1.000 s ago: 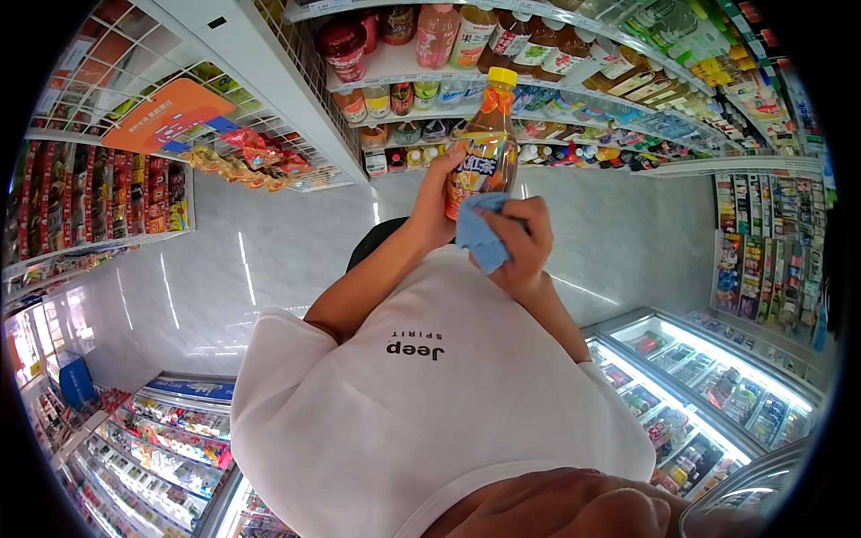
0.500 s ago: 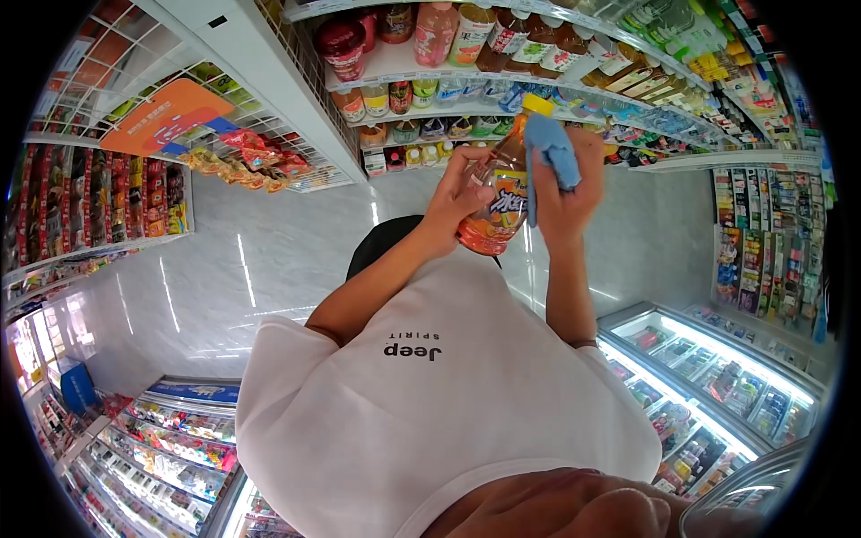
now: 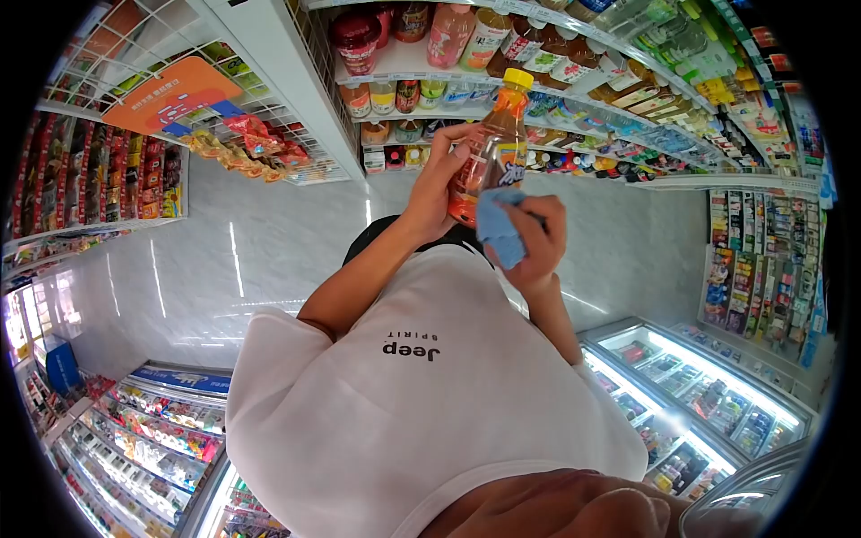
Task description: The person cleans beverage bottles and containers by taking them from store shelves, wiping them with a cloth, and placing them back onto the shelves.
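In front of my chest, a clear plastic drink bottle (image 3: 495,143) with a yellow cap, a printed label and an orange-red lower part is tilted slightly, cap up and away from me. The fingers of my left hand (image 3: 437,184) are wrapped round its left side. My right hand (image 3: 535,240) grips a blue cloth (image 3: 500,224), which lies against the lower right of the bottle. The cloth hides the bottle's lower right and part of the label.
A drinks shelf (image 3: 404,61) with rows of bottles stands just beyond my hands. Snack packs hang on a wire rack (image 3: 300,99) to the left. Glass-topped freezers (image 3: 708,368) stand at lower right, and more stocked shelves (image 3: 161,439) at lower left.
My right hand has moved the cloth from the bottle's neck down to its lower right side. The bottle has shifted slightly up and left, and its yellow cap is uncovered.
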Available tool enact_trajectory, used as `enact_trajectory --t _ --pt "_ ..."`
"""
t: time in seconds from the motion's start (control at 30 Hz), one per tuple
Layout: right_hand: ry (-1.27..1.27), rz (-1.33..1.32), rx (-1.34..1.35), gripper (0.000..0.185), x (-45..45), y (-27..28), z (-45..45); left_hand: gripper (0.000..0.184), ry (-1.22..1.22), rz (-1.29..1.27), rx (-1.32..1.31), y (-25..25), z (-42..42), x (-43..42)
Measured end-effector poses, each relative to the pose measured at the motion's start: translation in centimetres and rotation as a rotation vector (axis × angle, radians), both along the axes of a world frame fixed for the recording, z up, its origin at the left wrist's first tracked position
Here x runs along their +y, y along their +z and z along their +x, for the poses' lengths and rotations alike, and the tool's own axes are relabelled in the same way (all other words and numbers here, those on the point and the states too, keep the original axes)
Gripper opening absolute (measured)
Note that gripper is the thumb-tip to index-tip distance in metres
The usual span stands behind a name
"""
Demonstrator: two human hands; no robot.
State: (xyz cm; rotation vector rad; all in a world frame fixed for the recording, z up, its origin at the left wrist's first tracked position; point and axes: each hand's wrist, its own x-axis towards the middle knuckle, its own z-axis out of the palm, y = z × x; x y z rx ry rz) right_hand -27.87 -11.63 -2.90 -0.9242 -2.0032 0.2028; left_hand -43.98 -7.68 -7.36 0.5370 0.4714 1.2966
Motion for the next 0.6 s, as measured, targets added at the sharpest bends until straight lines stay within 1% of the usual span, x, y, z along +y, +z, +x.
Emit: enact_trajectory --t 0.07,0.1,0.17,0.23,0.27,0.37,0.4,0.5,0.53,0.6 --pt "-0.113 0.004 0.064 0.046 1.3 1.5 0.3 0.043 -0.072 0.057 -0.020 0.2 0.0 -0.3" --pt "-0.146 0.036 0.112 0.043 2.2 1.4 0.7 0.042 -0.111 0.087 -0.030 0.3 0.1 -0.5" --pt "-0.214 0.011 0.240 0.041 4.3 1.9 1.1 0.046 -0.148 0.087 -0.035 0.2 0.5 -1.0" --pt "-0.226 -0.031 0.188 0.041 5.2 3.5 0.7 0.047 -0.165 0.059 -0.015 0.0 0.7 -1.1" --pt "-0.228 -0.051 0.162 0.041 5.4 4.0 0.6 0.046 -0.198 0.002 -0.078 0.1 0.8 -1.1" --pt "-0.162 -0.031 0.090 0.039 4.7 3.6 -0.3 0.047 -0.191 -0.196 -0.227 1.2 0.6 -1.4" --pt "-0.132 -0.029 0.080 0.041 4.1 3.3 -0.4 0.048 -0.145 -0.275 -0.161 1.4 0.7 -1.1" --pt "-0.070 -0.005 -0.026 0.046 1.8 2.1 -0.8 0.047 -0.083 -0.207 -0.215 0.5 1.0 -0.3" --pt "-0.048 -0.010 -0.042 0.046 1.1 1.6 -1.1 0.048 -0.095 -0.208 -0.232 1.0 0.9 -0.3" --pt "-0.008 -0.009 -0.075 0.048 0.0 0.9 -1.5 0.050 -0.109 -0.185 -0.173 0.6 0.6 0.2"
